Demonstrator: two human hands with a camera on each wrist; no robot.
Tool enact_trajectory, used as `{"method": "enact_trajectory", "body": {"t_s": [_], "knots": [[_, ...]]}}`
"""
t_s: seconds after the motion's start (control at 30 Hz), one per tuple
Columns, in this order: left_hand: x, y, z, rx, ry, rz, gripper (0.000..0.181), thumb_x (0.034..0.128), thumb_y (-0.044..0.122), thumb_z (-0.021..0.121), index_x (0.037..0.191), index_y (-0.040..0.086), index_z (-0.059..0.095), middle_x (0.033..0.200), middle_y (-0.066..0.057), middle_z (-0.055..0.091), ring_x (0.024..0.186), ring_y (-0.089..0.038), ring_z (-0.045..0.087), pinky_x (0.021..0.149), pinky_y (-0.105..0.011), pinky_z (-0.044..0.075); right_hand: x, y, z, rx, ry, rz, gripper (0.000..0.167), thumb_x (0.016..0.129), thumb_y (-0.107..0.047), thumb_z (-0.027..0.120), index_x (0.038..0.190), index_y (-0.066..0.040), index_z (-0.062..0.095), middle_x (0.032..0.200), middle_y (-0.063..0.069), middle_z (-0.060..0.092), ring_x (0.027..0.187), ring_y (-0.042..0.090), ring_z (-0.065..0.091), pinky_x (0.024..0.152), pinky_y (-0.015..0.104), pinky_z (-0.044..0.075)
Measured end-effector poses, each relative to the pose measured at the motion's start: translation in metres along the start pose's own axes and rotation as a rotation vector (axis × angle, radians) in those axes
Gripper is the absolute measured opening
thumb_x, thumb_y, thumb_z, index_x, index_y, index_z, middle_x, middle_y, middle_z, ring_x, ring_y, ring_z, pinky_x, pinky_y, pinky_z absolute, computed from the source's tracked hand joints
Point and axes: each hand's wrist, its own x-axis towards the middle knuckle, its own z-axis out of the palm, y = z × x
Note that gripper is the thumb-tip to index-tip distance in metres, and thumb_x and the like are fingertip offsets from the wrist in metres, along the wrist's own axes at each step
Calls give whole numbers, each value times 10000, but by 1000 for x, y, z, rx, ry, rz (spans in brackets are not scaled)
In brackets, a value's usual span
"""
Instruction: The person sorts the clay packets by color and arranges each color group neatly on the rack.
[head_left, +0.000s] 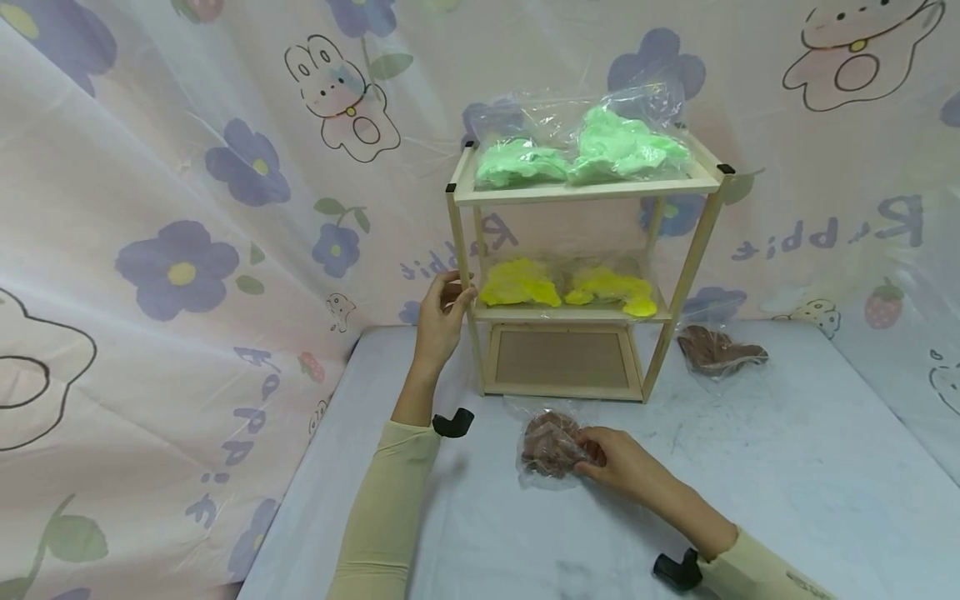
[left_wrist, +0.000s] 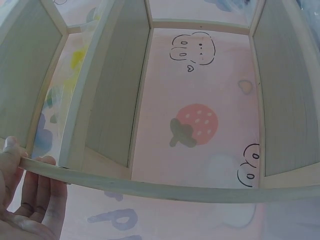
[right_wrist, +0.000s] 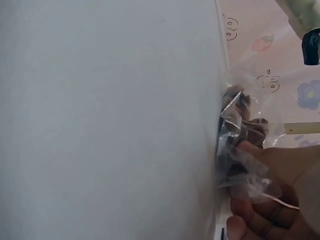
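Observation:
My left hand (head_left: 441,321) grips the left front post of a small wooden shelf (head_left: 585,196), near its middle board. In the left wrist view, thumb and fingers lie on either side of that post (left_wrist: 150,189). With my right hand (head_left: 618,462) I pinch the edge of a clear plastic bag of brown, clay-like stuff (head_left: 553,446) on the table in front of the shelf. The right wrist view shows the crinkled bag (right_wrist: 242,135) between thumb and fingers.
Bags of light green stuff (head_left: 626,146) lie on the top board, bags of yellow stuff (head_left: 521,283) on the middle one. Another brown bag (head_left: 716,350) lies right of the shelf. A patterned curtain (head_left: 262,100) hangs behind the white table (head_left: 787,467).

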Motion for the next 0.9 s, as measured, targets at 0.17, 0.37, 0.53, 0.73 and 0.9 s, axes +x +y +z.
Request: {"method": "enact_trajectory", "body": {"t_s": [0.17, 0.37, 0.53, 0.73, 0.9], "knots": [[0, 0, 0, 8, 3, 0, 344, 1071, 131, 679, 1395, 29, 623, 1190, -179, 674, 1150, -290, 653, 1077, -454, 558, 3, 2, 2, 10, -4, 6, 237, 890, -68, 878, 1066, -7, 732, 828, -83, 628, 728, -6, 517, 612, 239, 507], [0, 0, 0, 7, 5, -1, 345, 1067, 162, 686, 1389, 50, 633, 1188, -172, 685, 1145, -286, 660, 1066, -457, 566, 6, 2, 3, 14, -15, -7, 200, 882, -19, 865, 1020, -14, 719, 811, -73, 620, 712, -9, 508, 595, 239, 497], [0, 1, 0, 6, 11, -3, 328, 1067, 146, 685, 1377, 49, 642, 1170, -172, 685, 1137, -280, 662, 1064, -449, 569, 9, 4, 4, 24, -15, -47, 180, 850, 30, 839, 916, -52, 692, 763, -77, 598, 688, -6, 492, 573, 230, 483], [0, 0, 0, 7, 9, 1, 329, 1069, 148, 682, 1377, 41, 637, 1168, -175, 682, 1138, -284, 660, 1070, -445, 566, 11, 8, 7, 39, -27, -65, 208, 782, 52, 808, 830, -93, 665, 718, -107, 572, 660, -20, 475, 564, 210, 468], [1, 0, 1, 8, 8, 3, 336, 1068, 151, 685, 1383, 46, 635, 1168, -170, 679, 1143, -286, 661, 1070, -442, 568, 8, 8, 5, 63, -64, -63, 194, 870, 31, 794, 864, -110, 662, 755, -116, 572, 683, -22, 482, 588, 214, 479]]}}
